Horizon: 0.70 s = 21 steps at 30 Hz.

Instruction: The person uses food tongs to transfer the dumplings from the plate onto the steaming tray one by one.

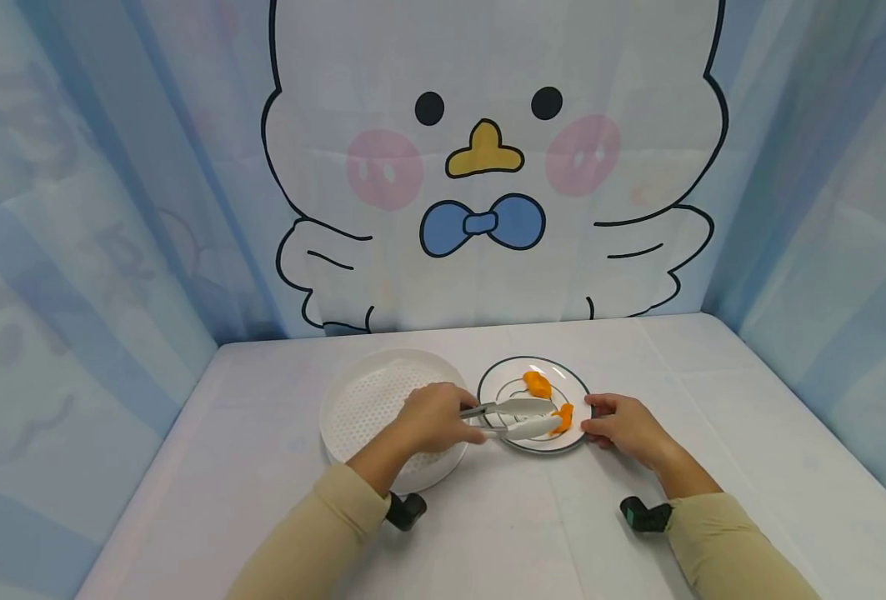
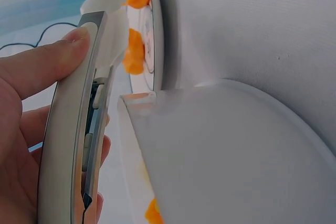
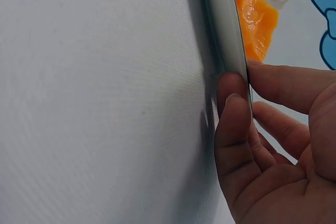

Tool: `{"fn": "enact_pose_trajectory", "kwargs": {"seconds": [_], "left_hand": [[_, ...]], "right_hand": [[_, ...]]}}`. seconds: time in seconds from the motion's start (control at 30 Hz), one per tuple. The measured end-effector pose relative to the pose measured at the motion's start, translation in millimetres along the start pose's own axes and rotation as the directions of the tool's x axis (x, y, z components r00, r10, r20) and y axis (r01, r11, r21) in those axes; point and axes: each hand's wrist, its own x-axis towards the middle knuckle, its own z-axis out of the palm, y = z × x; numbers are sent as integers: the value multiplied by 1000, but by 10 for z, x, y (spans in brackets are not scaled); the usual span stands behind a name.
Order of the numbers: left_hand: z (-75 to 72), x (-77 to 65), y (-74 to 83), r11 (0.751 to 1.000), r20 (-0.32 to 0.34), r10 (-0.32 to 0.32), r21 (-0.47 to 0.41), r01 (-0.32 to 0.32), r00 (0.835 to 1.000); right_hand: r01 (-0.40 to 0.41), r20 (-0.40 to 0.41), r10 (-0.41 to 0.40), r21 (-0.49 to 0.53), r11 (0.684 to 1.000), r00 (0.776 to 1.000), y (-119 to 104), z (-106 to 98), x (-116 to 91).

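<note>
My left hand (image 1: 435, 417) grips a pair of tongs (image 1: 527, 407), metal-handled with pale, spoon-shaped heads. Those heads hang over a white plate (image 1: 497, 377) with a dark rim, pointing right. Two soft orange pieces lie on the plate, one toward its back (image 1: 537, 384) and a second orange piece (image 1: 566, 417) beside the tongs' tips. Whether the tips touch that piece, I cannot tell. At the plate's right edge my right hand (image 1: 626, 427) pinches the rim between thumb and fingers, clearer in the right wrist view, where the plate (image 3: 226, 19) shows edge-on.
A round white tray with a perforated floor (image 1: 367, 396) stands left of the plate, partly under my left arm. In the left wrist view another orange bit (image 2: 154, 212) shows at its edge. A white-covered table (image 1: 503, 533) meets a printed curtain (image 1: 480, 283) behind.
</note>
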Motion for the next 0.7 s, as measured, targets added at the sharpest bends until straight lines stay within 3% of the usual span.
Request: {"fn": "enact_pose_trajectory", "kwargs": {"seconds": [0.27,0.7], "left_hand": [[14,33,32,1000,12,-25,2,25,1000],[22,26,22,999,8,11,-41,-10,1000]], "right_hand": [[0,5,0,2,1000,1000,-6,-8,-4],[-5,7,5,23,1000,1000,-8,1,-6]]}}
